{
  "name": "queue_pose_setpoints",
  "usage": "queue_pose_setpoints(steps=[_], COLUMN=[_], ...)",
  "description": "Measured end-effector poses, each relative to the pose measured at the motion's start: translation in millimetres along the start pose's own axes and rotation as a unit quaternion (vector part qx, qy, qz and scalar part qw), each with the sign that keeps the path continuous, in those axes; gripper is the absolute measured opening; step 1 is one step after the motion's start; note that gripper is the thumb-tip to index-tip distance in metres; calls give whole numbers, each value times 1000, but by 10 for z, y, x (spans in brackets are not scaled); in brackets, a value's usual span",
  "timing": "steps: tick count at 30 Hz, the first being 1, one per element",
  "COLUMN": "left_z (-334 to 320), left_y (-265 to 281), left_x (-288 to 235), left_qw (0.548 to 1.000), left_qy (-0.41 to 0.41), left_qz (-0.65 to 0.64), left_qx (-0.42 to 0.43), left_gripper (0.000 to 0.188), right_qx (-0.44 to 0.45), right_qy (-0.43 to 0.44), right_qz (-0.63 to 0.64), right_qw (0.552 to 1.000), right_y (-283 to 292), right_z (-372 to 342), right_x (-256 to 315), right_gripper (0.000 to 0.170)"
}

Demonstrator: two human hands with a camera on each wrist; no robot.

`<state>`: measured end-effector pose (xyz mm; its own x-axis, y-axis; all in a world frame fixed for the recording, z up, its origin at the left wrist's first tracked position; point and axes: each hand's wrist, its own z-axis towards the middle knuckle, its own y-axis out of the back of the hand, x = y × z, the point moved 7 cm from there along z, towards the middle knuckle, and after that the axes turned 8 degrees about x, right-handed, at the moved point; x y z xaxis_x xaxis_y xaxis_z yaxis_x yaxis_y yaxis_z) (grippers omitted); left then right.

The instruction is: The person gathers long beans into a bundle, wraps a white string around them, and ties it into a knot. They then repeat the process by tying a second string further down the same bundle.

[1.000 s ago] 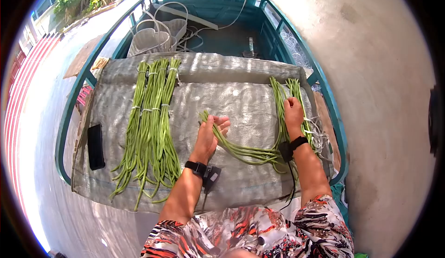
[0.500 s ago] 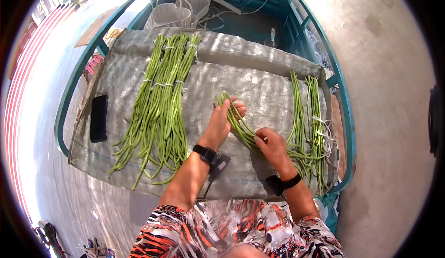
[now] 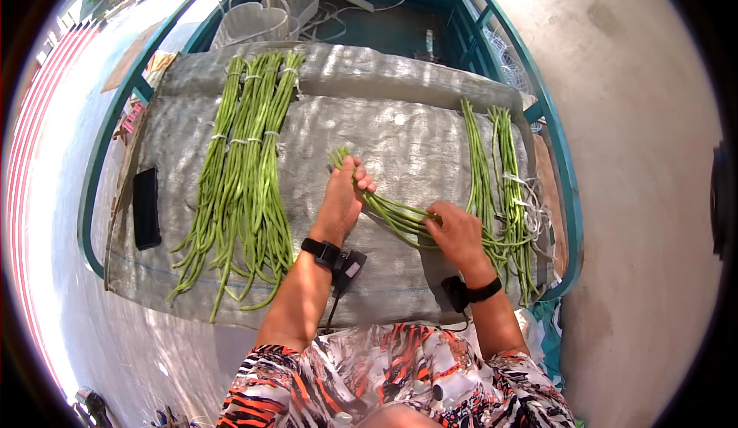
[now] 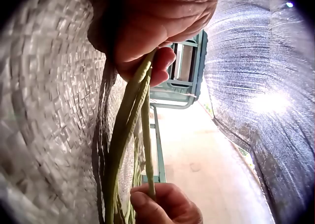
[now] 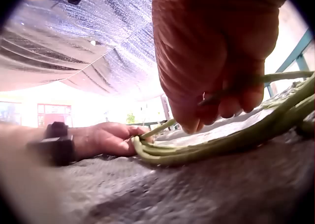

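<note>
My left hand (image 3: 342,197) grips a small bunch of long green beans (image 3: 392,217) near one end, the tips poking out past the thumb. The rest of the bunch stretches right over the grey woven sheet. Partway along it, my right hand (image 3: 459,236) pinches a bean; in the left wrist view its thumb and fingertips (image 4: 140,199) close on a single bean. Seen from the right wrist, the bunch (image 5: 197,156) curves low over the sheet beneath the right hand (image 5: 211,57). To the right lie loose long beans (image 3: 477,159) and another bean bunch (image 3: 507,151).
Tied bundles of long beans (image 3: 254,151) lie on the left of the sheet (image 3: 377,128), beside a black phone (image 3: 146,209). White strings (image 3: 532,205) lie at the right. A teal cart rail (image 3: 565,197) borders the sheet; clear buckets (image 3: 250,24) stand behind.
My right hand has come down and left from the loose beans at the right to the bunch in my left hand. The left hand keeps its grip. The head view has shifted.
</note>
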<state>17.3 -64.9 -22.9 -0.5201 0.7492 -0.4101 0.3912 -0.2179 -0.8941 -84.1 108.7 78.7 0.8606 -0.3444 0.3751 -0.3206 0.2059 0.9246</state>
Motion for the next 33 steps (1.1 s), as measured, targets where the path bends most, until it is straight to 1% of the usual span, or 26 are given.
queue_pose_setpoints(steps=[3, 5, 7, 9, 11, 12, 14, 16, 17, 18, 19, 20, 22, 24, 26, 27, 28, 31, 33], left_z=[40, 51, 51, 50, 60, 56, 43, 43, 51, 57, 59, 63, 69, 47, -9, -18, -24, -26, -38], left_y=[75, 85, 100, 115, 134, 141, 69, 88, 91, 82, 86, 101, 131, 125, 53, 39, 28, 5, 7], left_x=[17, 45, 33, -4, -3, -6, 0, 8, 1, 3, 5, 8, 5, 14, -10, -12, -12, -38, -31], left_qw=[1000, 999, 999, 999, 1000, 1000, 1000, 1000, 1000, 1000, 999, 999, 999, 999, 999, 999, 999, 999, 999], left_qy=[-12, -7, -6, -8, -22, -30, -16, -7, -7, -6, -4, -3, -11, -8, 3, 3, 2, -6, -7], left_qz=[19, 35, 39, 30, 15, 9, 8, 16, 23, 29, 34, 28, 30, 32, 33, 35, 37, 36, 33], left_qx=[18, 19, 17, 14, 9, 4, -3, 4, 6, 9, 12, 19, 12, -6, -35, -34, -33, -31, -29], left_gripper=[21, 21, 21, 21, 21, 21, 24, 32, 32, 33, 33, 33, 32, 31, 31, 30, 30, 30, 30], right_qx=[-41, -107, -178, -268, -382, -360, -314, -279, -263, -197, -131, -105, -55, -42, -30, -23, -6, -11, -9], right_qy=[-80, -73, -62, -172, -182, -204, -242, -224, -214, -182, -133, -121, 1, 38, 55, 65, 56, 72, 63], right_qz=[-35, -95, -141, -84, -29, -56, -106, -41, -9, 45, 64, 88, 34, 47, 33, 25, 32, 50, 56], right_qw=[995, 987, 972, 944, 905, 909, 912, 933, 941, 962, 980, 983, 998, 997, 997, 997, 998, 996, 996], right_y=[289, 511, 740, 999, 1346, 1458, 1557, 1370, 1288, 1112, 929, 698, 425, 122, -83, -162, -243, -324, -345], right_z=[-163, -262, -344, -538, -711, -762, -827, -759, -700, -560, -426, -313, -102, 32, 110, 145, 172, 192, 192], right_x=[-418, -655, -776, -1060, -1178, -1251, -1350, -1306, -1267, -1122, -900, -697, -32, 245, 372, 404, 380, 349, 332], right_gripper=[11, 11, 13, 15, 15, 15, 16, 17, 18, 18, 18, 19, 18, 18, 18, 18, 18, 15, 14])
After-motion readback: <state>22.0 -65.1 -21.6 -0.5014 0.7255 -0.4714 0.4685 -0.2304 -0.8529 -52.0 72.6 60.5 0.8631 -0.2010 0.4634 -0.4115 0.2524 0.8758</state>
